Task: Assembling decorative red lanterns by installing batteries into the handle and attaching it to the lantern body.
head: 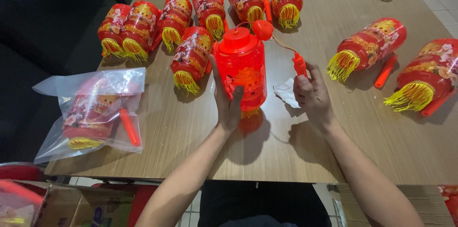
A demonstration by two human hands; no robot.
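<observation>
Head view: the left hand (228, 105) wraps around the lower back of a lit-looking red plastic cylinder lantern with a gold flower print (242, 70), fingers closed on it and holding it upright just above the wood-grain table (267, 150). The right hand (311, 94) is curled shut on the lantern's short red plastic handle stick (300, 64), which a thin cord joins to a red ball at the lantern's cap.

To handle this well, I judge the left grip should stay low and firm so the thin shell does not crush, while the right keeps the cord slack.

A crumpled white paper scrap (287, 93) lies between the hands. The lantern's tassel is mostly hidden behind the left hand; the bagged lantern in clear plastic (95, 112) is blurred by its wrapping.
</observation>
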